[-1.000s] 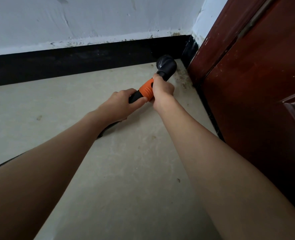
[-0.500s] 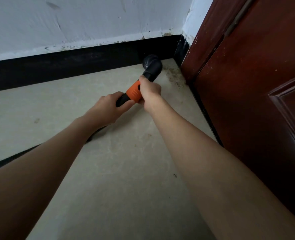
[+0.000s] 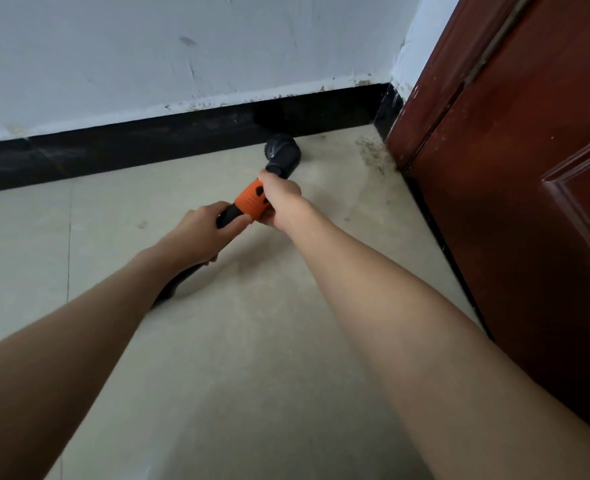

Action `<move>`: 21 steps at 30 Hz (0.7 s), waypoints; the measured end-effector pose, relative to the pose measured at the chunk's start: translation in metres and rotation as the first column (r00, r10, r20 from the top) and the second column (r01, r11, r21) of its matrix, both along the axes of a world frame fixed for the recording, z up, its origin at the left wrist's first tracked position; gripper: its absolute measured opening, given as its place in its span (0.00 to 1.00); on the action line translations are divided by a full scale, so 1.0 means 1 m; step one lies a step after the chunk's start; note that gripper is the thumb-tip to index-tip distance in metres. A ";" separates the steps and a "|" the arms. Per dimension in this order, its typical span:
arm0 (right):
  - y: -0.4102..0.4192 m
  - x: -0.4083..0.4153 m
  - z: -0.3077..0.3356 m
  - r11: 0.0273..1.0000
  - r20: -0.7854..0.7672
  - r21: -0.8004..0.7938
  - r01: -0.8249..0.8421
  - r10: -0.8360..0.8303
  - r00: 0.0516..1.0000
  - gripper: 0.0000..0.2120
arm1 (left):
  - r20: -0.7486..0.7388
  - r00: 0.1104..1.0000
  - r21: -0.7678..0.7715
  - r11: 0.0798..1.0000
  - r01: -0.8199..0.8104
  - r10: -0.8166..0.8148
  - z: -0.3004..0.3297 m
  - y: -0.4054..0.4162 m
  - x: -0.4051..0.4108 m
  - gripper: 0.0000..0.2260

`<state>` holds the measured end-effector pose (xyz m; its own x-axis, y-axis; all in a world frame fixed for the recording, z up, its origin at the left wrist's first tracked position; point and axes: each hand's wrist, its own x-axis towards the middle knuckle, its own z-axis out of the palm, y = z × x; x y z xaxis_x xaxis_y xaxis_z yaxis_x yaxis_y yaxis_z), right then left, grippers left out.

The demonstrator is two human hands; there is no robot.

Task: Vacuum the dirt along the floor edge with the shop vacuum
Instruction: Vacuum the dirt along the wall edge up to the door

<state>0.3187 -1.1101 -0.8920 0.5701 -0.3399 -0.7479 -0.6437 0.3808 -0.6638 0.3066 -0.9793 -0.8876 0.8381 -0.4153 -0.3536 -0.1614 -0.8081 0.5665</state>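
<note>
We're mid-sweep: left hand (image 3: 201, 233) grips the black hose (image 3: 179, 284), right hand (image 3: 279, 199) grips the orange collar (image 3: 250, 202), round nozzle (image 3: 281, 155) at the black baseboard (image 3: 148, 147). Next, we steer it right to the corner dirt (image 3: 373, 152).

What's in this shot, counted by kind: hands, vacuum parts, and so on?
Hands: 2, left hand and right hand
Vacuum parts: 3, round black plastic nozzle, orange ribbed plastic collar, black hose
Dark red wooden doors: 1
Total: 6
</note>
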 end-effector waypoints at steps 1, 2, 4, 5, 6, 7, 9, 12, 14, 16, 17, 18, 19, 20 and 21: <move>-0.005 -0.007 0.001 1.000 0.001 0.001 0.023 -0.023 1.000 0.24 | -0.015 1.000 -0.008 1.000 0.012 -0.013 0.001 -0.005 -0.003 0.12; -0.011 -0.016 0.003 0.999 0.003 0.004 0.049 -0.049 0.999 0.23 | -0.031 0.999 -0.016 0.999 0.029 -0.029 0.002 -0.010 -0.008 0.12; -0.023 -0.038 0.000 0.994 0.001 0.000 0.107 -0.107 0.994 0.22 | -0.055 0.996 -0.036 0.997 0.072 -0.073 0.000 -0.020 -0.022 0.11; -0.028 -0.051 -0.003 0.991 -0.005 -0.015 0.136 -0.136 0.991 0.21 | -0.059 0.994 -0.049 0.995 0.090 -0.093 -0.003 -0.025 -0.032 0.11; -0.033 -0.065 -0.007 0.986 -0.011 -0.036 0.163 -0.164 0.986 0.20 | -0.062 0.992 -0.063 0.992 0.107 -0.111 -0.006 -0.029 -0.043 0.10; -0.038 -0.078 -0.011 0.981 -0.021 -0.056 0.188 -0.189 0.982 0.18 | -0.063 0.990 -0.072 0.990 0.125 -0.130 -0.010 -0.033 -0.054 0.10; -0.046 -0.101 -0.015 0.967 -0.038 -0.080 0.243 -0.247 0.968 0.12 | -0.058 0.983 -0.084 0.982 0.168 -0.173 -0.015 -0.042 -0.072 0.11; -0.057 -0.122 -0.013 0.941 -0.059 -0.085 0.329 -0.334 0.941 0.10 | -0.056 0.968 -0.089 0.967 0.240 -0.245 -0.014 -0.055 -0.085 0.13; -0.064 -0.127 -0.009 0.920 -0.070 -0.093 0.380 -0.386 0.920 0.10 | -0.064 0.958 -0.082 0.958 0.275 -0.281 -0.011 -0.065 -0.087 0.15; -0.070 -0.129 -0.005 0.901 -0.071 -0.100 0.423 -0.430 0.900 0.09 | -0.069 0.951 -0.082 0.952 0.294 -0.300 -0.009 -0.075 -0.086 0.16; -0.073 -0.128 -0.003 0.893 -0.070 -0.101 0.438 -0.446 0.892 0.09 | -0.073 0.950 -0.085 0.951 0.297 -0.304 -0.008 -0.080 -0.085 0.17; -0.076 -0.127 -0.001 0.886 -0.065 -0.104 0.452 -0.460 0.886 0.10 | -0.076 0.950 -0.090 0.951 0.297 -0.304 -0.008 -0.085 -0.084 0.17; -0.079 -0.125 -0.001 0.880 -0.060 -0.107 0.463 -0.471 0.880 0.11 | -0.077 0.950 -0.096 0.951 0.294 -0.301 -0.008 -0.090 -0.081 0.17; -0.082 -0.123 0.000 0.876 -0.056 -0.111 0.470 -0.478 0.877 0.12 | -0.074 0.951 -0.099 0.951 0.293 -0.300 -0.008 -0.094 -0.079 0.17; -0.086 -0.120 0.000 0.873 -0.053 -0.117 0.474 -0.482 0.874 0.12 | -0.067 0.951 -0.101 0.950 0.294 -0.302 -0.009 -0.099 -0.077 0.17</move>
<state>0.1991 -1.1958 -0.8917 0.2607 -0.6294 -0.7320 -0.4501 0.5916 -0.6689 0.2299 -1.0780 -0.8961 0.6413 -0.6746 -0.3656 -0.3379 -0.6761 0.6548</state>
